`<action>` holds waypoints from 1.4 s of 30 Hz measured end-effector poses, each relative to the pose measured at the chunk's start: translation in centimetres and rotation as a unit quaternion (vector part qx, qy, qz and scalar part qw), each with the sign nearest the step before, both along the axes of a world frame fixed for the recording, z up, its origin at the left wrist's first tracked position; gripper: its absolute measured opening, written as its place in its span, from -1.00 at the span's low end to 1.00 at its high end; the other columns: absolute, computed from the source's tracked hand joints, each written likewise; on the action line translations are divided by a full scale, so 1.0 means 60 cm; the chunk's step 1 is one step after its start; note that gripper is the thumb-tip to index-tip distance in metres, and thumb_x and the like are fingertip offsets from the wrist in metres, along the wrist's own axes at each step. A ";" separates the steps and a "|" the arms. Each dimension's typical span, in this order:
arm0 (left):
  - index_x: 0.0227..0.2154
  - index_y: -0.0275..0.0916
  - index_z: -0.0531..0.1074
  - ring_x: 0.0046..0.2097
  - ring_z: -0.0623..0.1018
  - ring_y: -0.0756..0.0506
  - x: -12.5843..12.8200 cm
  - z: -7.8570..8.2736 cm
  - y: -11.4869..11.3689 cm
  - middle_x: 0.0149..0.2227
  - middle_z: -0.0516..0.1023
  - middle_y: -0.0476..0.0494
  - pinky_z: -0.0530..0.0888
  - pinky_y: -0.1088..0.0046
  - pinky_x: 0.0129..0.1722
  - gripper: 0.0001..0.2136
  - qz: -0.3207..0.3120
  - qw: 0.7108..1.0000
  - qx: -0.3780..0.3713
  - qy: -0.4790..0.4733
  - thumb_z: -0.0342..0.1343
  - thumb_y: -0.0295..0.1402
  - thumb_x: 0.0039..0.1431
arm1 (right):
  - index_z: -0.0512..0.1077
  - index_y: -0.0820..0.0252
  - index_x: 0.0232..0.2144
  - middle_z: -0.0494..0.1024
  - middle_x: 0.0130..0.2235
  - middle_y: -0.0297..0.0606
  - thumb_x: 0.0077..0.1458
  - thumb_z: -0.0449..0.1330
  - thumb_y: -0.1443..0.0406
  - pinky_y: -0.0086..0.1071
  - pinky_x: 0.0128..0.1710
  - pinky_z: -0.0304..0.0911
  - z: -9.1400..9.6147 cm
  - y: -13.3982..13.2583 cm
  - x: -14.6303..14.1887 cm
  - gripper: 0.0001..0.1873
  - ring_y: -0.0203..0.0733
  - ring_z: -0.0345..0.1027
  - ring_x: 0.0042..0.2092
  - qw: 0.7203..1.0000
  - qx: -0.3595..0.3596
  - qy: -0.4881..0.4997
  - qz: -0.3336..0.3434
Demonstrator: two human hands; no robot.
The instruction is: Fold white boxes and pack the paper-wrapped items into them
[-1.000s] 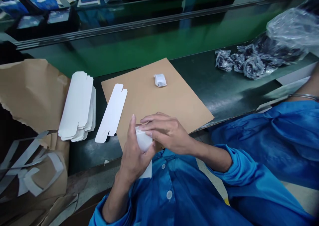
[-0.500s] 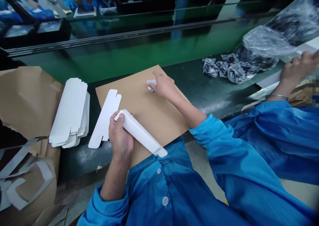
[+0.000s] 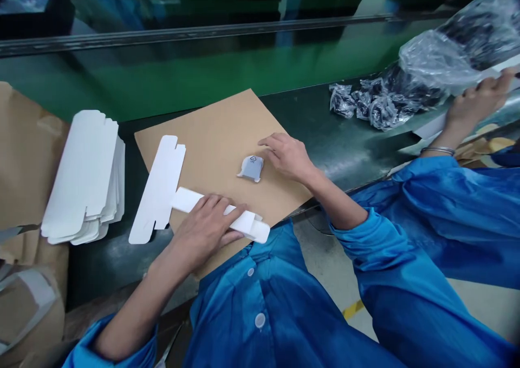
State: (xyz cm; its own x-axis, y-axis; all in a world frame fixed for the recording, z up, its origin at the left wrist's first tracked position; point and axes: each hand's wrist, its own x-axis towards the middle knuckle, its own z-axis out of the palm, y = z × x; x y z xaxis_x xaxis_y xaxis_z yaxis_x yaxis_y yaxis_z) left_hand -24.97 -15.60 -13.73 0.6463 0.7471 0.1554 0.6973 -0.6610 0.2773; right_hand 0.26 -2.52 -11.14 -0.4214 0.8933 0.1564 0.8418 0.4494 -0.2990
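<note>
My left hand (image 3: 207,222) lies over a long, narrow white carton (image 3: 189,199), its fingers wrapped across the top and far side. One end flap of the carton sticks out toward my body. Just right of a small pale packet (image 3: 252,168) with a dark printed triangle, my right hand (image 3: 287,154) holds nothing, its fingers stretched out and apart from the packet. Both carton and packet rest on a brown cardboard sheet (image 3: 215,127). A flat, unfolded white carton (image 3: 158,189) overlaps the sheet's left edge.
A stack of flat white cartons (image 3: 83,173) stands at left, beside brown paper (image 3: 28,157). Several dark items in clear plastic wrap (image 3: 382,108) lie at the back right near a large plastic bag (image 3: 436,59). A co-worker's hand (image 3: 473,105) reaches in at far right.
My left hand has turned palm-down, laying the carton flatter on the sheet. My right hand has let go of the small packet, now lower on the sheet, and moved to its right.
</note>
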 end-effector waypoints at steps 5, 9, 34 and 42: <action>0.14 -0.23 0.40 -0.09 0.52 -0.30 0.017 0.001 0.012 -0.07 0.55 -0.36 0.44 0.17 -0.12 -0.48 0.084 0.994 0.042 0.052 0.03 0.01 0.27 | 0.36 0.09 0.17 0.36 0.26 -0.24 0.24 -0.03 0.49 -0.18 0.14 0.23 -0.003 -0.027 0.006 -0.49 -0.09 0.22 0.19 0.973 0.016 -0.022 0.230; 0.33 -0.04 0.15 0.13 0.44 -0.32 0.021 0.010 0.003 0.23 0.37 -0.32 0.39 0.10 0.01 -0.50 0.039 0.996 0.025 0.072 -0.04 -0.24 0.35 | 0.43 0.28 0.07 0.51 0.00 -0.03 0.22 0.18 0.29 -0.10 0.02 0.31 -0.009 -0.028 0.008 -0.62 0.05 0.34 0.03 0.987 0.013 -0.064 0.149; 0.01 0.05 0.47 0.15 0.39 -0.31 0.009 0.001 -0.008 0.24 0.29 -0.26 0.31 0.08 -0.08 -0.37 -0.035 0.997 0.067 0.012 -0.03 -0.77 -0.02 | 0.34 0.22 0.13 0.45 0.16 -0.03 0.31 0.02 0.40 -0.17 0.21 0.32 -0.090 -0.246 -0.049 -0.63 -0.11 0.31 0.23 0.972 0.066 0.222 0.026; -0.03 -0.04 0.47 0.10 0.46 -0.24 0.024 -0.018 -0.014 0.20 0.36 -0.31 0.32 0.13 -0.03 -0.61 0.029 0.987 0.149 -0.056 0.03 -0.63 0.21 | 0.26 0.10 0.22 0.46 0.18 -0.16 0.24 0.04 0.41 -0.15 0.23 0.29 -0.052 -0.250 -0.067 -0.49 -0.18 0.34 0.22 0.871 -0.204 0.446 0.006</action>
